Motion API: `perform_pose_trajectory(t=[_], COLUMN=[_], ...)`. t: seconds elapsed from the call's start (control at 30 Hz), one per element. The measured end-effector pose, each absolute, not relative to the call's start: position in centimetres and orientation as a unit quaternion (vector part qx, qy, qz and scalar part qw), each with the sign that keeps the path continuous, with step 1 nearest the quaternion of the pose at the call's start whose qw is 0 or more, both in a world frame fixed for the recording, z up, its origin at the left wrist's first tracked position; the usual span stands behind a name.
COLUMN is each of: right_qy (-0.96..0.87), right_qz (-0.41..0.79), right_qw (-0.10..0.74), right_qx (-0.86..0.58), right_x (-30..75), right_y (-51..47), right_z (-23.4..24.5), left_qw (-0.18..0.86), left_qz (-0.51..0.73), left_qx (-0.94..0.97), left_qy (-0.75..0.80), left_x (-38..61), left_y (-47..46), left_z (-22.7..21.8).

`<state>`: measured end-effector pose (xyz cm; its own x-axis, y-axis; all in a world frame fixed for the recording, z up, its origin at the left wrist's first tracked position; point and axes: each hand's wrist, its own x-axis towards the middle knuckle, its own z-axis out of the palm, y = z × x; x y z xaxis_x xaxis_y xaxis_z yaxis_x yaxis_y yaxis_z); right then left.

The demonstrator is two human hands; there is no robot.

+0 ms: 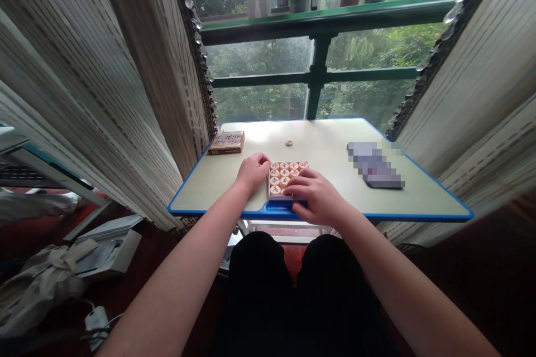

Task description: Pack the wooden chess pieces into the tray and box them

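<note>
A shallow white box (288,198) stands near the table's front edge. Rows of round wooden Chinese chess pieces (274,181) fill it, marked with dark or red characters. My left hand (252,173) has its fingers curled against the box's left side, gripping that edge. Over the right part of the box lies my right hand (320,196), fingers stretched across the pieces and thumb apart by the front edge. It covers several pieces at the lower right, so what lies beneath is hidden. One loose chess piece (289,143) rests on the table beyond the box.
The pale table (326,139) has a blue rim. A brown flat box (226,142) sits at its back left; a dark, pixelated flat object (377,166) lies at right. Curtains (456,72) flank the table, and a green-framed window (320,67) stands behind it.
</note>
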<state>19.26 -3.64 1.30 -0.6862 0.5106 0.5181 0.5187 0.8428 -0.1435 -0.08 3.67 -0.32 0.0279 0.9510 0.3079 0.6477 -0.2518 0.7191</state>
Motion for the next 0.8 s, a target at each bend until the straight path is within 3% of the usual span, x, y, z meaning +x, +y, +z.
perform_pose_trajectory(t=[0.63, 0.8], right_qy=[-0.89, -0.837], right_qz=[0.007, 0.055], right_qw=[0.36, 0.408], right_qx=[-0.28, -0.36], right_x=[19.4, 19.5], right_y=[-3.7, -1.9], right_z=[1.2, 1.9], left_qw=[0.188, 0.196], left_qz=[0.391, 0.412], left_qx=[0.686, 0.676], left_qy=[0.583, 0.579], left_x=[0.0, 0.0], left_y=[3.7, 4.1], left_z=[-0.3, -0.4])
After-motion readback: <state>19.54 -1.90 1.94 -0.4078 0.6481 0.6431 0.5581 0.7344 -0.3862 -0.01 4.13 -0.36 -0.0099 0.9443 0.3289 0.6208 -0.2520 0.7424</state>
